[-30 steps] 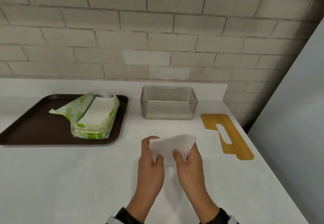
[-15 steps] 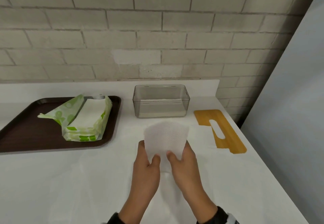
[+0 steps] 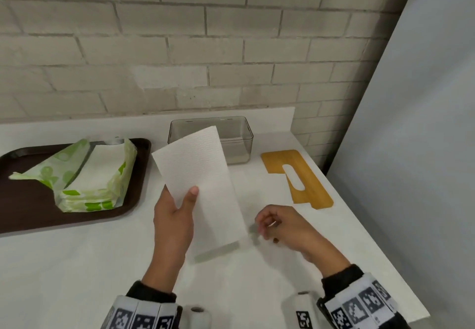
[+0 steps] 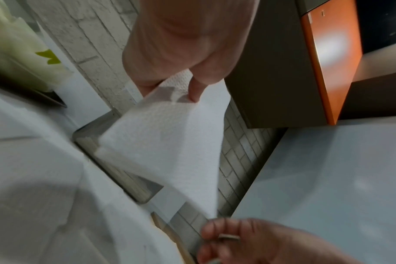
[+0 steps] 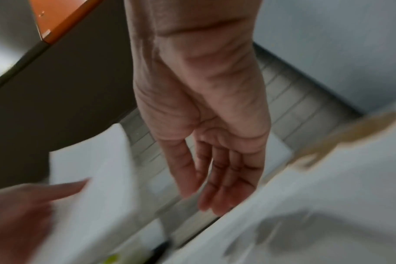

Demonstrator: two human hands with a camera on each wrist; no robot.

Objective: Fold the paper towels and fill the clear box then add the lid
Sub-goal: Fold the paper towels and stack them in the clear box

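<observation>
Left hand (image 3: 174,215) pinching one paper towel (image 3: 200,182) by its edge, thumb on front, sheet raised off the table (image 3: 77,264) in front of the clear box (image 3: 236,138); right hand (image 3: 282,225) beside the sheet, fingers loosely curled, empty; lid (image 3: 308,179) flat, right of box

The paper towel (image 3: 199,187) hides the front left part of the clear box (image 3: 239,135) and the fingers of the left hand (image 3: 173,215) behind it, save the thumb. The brown tray (image 3: 133,200) runs off the head view's left edge. The right wrist view is smeared: the wooden lid (image 5: 341,141) shows only as a tan streak.
</observation>
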